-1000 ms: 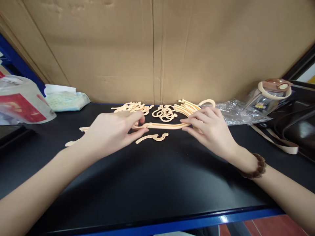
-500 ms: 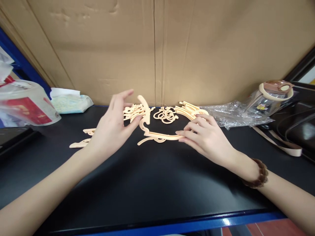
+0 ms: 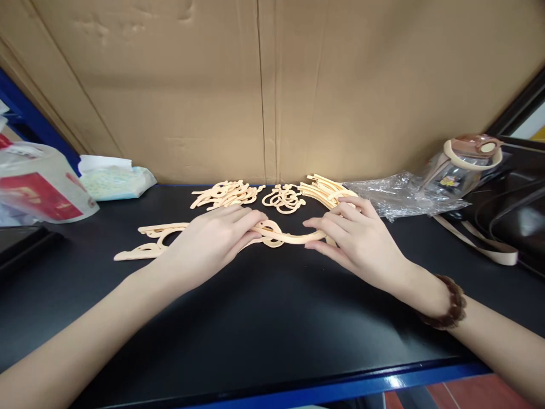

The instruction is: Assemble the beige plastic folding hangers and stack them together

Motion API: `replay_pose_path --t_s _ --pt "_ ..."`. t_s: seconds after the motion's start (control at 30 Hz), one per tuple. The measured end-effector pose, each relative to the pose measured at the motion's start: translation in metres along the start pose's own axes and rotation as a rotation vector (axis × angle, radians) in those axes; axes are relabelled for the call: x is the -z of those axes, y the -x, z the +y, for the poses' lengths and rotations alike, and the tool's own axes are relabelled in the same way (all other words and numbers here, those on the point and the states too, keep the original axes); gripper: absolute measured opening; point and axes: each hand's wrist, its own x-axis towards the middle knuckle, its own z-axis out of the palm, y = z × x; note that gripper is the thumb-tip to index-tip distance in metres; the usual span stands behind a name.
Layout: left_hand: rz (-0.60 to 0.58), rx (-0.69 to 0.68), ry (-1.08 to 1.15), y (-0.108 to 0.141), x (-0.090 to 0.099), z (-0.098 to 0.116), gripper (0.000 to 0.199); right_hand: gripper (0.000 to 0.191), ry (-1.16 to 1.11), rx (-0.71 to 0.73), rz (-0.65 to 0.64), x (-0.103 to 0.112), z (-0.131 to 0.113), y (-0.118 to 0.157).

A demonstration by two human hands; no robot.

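A peach plastic folding clothes hanger [image 3: 293, 238] spans the gap between my hands, low over the black table. My left hand [image 3: 217, 233] is closed on its left part, thumb and fingers pinching; the fingers cover that end. My right hand [image 3: 355, 230] grips the right end between thumb and fingers. Another hanger piece [image 3: 272, 244] shows just beneath or behind the held one; whether they are joined I cannot tell. Left of my left hand, more hanger parts [image 3: 145, 251] lie on the table, partly hidden by the hand.
Behind the hands lie piles of peach parts: small pieces [image 3: 232, 193], curved hooks [image 3: 284, 199] and long arms [image 3: 321, 187]. A tissue pack [image 3: 117, 180] and plastic tub [image 3: 46, 184] stand left. Clear wrap [image 3: 392, 196], a bottle [image 3: 462, 165] and a black bag [image 3: 511, 210] are right. Cardboard [image 3: 191, 85] rises behind.
My left hand has come down and closed on the left side of the hanger, where an upright curved piece stood before. My right hand keeps its hold in nearly the same place.
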Motion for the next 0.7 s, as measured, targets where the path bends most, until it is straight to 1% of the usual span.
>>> replay_pose_path --t_s 0.07,0.2,0.27,0.37,0.47,0.63,0.7 --pt "0.017 -0.009 -0.021 -0.001 0.001 0.0 0.031 0.019 -0.007 0.005 -0.014 0.001 0.001 0.0" --pt "0.054 0.019 -0.083 -0.002 0.004 0.0 0.034 0.024 -0.029 0.006 -0.057 0.0 0.003 0.001" --pt "0.044 0.046 -0.129 -0.001 0.005 -0.003 0.033 0.025 -0.03 0.014 -0.09 -0.001 0.004 0.002" --pt "-0.013 0.038 -0.129 0.001 0.005 -0.007 0.034 0.02 -0.08 0.024 -0.172 -0.002 0.003 0.003" --pt "-0.028 0.03 -0.011 0.002 0.002 -0.01 0.035 0.019 -0.177 0.006 -0.225 -0.003 0.003 0.004" --pt "0.004 0.092 0.243 0.001 0.0 -0.007 0.033 0.018 -0.234 -0.12 -0.177 -0.004 0.003 0.006" --pt "0.001 0.124 0.313 0.0 0.001 -0.005 0.032 0.021 -0.237 -0.183 -0.182 -0.004 0.003 0.006"
